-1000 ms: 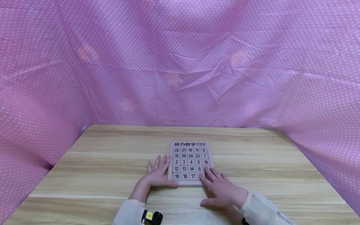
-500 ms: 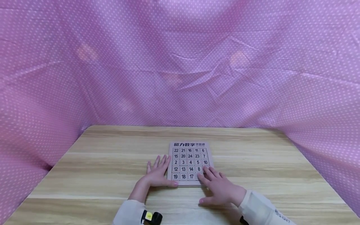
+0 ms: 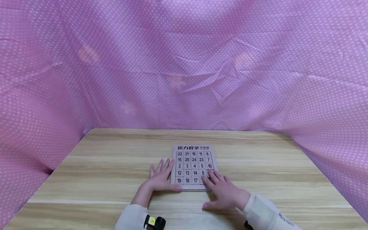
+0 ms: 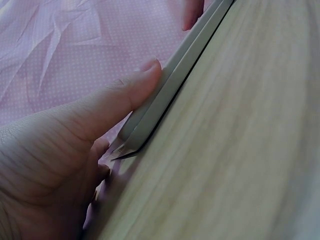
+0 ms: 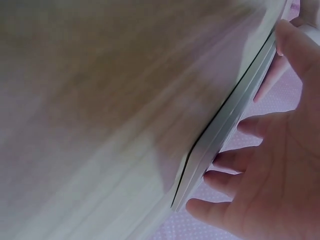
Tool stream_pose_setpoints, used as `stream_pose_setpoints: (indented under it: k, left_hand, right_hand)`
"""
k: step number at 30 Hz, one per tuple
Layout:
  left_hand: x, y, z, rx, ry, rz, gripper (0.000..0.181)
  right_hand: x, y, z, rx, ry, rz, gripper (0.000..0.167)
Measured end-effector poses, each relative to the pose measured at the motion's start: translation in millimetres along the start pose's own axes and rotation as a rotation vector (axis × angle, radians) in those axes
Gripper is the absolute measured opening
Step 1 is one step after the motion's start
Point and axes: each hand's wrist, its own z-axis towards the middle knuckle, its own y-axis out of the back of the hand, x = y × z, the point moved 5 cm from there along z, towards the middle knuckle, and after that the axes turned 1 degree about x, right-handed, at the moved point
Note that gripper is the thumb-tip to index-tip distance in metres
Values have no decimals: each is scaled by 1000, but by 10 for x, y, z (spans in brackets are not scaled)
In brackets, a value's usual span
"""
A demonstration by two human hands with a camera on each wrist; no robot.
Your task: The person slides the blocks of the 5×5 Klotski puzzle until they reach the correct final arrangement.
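The board [image 3: 192, 187], long axis pointing away, lies between left hand [image 3: 161, 179], grip spread at its near-left corner, and right hand [image 3: 225, 191], grip fanned over near-right tiles [image 3: 203, 172].

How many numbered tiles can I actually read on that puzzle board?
22 numbered tiles: five in each of the puzzle board's top three rows, four in the fourth, three in the bottom. More may hide under the right hand.
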Motion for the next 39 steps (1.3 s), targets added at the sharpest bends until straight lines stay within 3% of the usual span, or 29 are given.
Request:
stream_pose_setpoints:
  k: [13,29,39]
  left_hand:
    - [-12,19,-1,-7,-9,-4,115]
    - [-42,6,-45,-16,2,-9,115]
    - [-75,-54,-74,-21,-4,-9,115]
  right_hand:
    - [58,-92,-93,-24,28,-66,95]
    - [104,-140,-193,-23,57,-56,96]
    - [269,10,-34,-51,108,-81,87]
